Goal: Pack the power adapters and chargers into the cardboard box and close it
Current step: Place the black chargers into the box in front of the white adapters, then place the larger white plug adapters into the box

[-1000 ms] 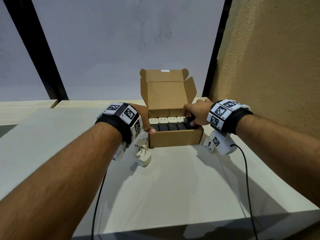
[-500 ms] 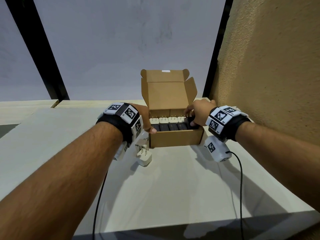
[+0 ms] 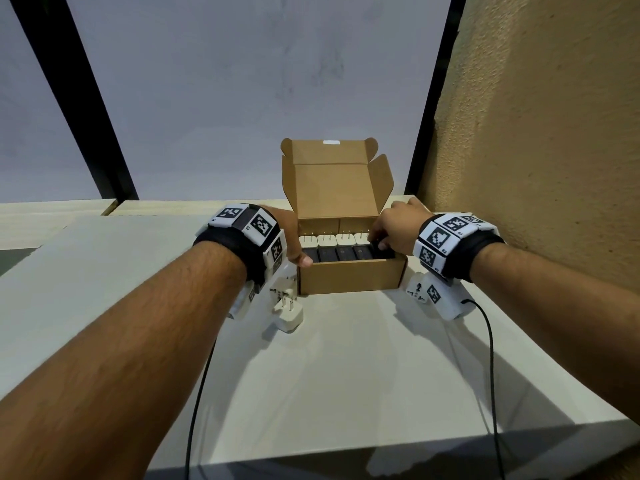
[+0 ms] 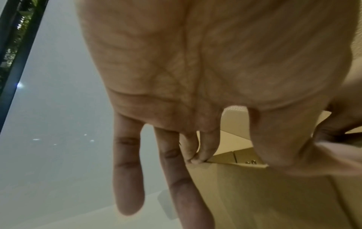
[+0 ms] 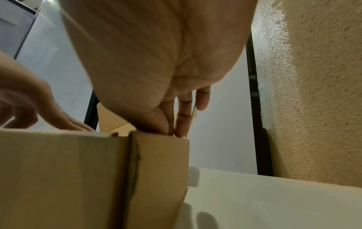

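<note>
Cardboard box (image 3: 349, 277) sits lid-up at far right of surface (image 3: 329, 375), near textured wall (image 3: 554, 133). Left hand (image 3: 289, 233) steadies left wall, fingers (image 4: 127, 178) straight. Right hand (image 3: 398, 226) fingers curl onto black adapters (image 3: 341, 253) at right end. White charger (image 3: 288, 311) lies outside, front-left. No legible writing.

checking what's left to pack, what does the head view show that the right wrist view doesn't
Only the head view shows the row of black adapters in the box, the white charger and white travel adapter left on the table. Only the right wrist view shows the box's corner seam from outside. Both show the cardboard box, left hand and right hand.
</note>
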A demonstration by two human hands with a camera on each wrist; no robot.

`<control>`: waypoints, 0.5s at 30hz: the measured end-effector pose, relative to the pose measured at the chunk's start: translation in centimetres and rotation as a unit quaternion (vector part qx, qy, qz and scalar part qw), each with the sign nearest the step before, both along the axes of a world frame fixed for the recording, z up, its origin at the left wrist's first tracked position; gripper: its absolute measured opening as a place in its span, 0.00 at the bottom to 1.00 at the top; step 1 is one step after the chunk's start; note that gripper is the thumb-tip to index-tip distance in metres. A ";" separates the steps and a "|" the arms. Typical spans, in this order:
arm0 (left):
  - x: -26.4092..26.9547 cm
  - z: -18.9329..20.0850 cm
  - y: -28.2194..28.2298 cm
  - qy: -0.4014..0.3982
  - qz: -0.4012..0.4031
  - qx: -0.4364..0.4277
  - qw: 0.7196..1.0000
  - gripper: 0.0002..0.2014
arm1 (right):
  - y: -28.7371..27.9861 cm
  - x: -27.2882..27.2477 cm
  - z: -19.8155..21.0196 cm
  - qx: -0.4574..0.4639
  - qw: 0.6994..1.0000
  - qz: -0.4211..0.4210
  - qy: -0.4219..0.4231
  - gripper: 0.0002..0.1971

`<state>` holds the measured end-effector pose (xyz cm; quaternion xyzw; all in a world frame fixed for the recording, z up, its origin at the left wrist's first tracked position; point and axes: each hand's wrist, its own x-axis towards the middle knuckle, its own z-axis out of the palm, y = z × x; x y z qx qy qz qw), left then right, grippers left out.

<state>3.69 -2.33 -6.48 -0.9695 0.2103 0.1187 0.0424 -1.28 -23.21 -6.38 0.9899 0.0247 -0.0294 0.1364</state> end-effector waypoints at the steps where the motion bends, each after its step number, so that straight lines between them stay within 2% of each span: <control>1: 0.0 0.0 0.0 -0.001 0.001 0.000 1.000 0.24 | 0.0 0.2 -0.1 -0.003 1.000 -0.001 0.008 0.14; 8: 0.0 0.0 0.0 0.007 0.008 -0.005 1.000 0.25 | -0.4 -0.4 -0.9 -0.001 0.999 0.011 0.030 0.17; 12: -0.5 0.2 0.1 0.002 0.020 -0.031 0.999 0.36 | -1.4 -2.0 0.4 0.160 0.987 0.009 -0.004 0.15; 15: -0.6 0.2 0.1 0.004 0.018 -0.031 0.999 0.34 | -2.4 -3.7 1.2 0.211 0.977 0.010 -0.032 0.08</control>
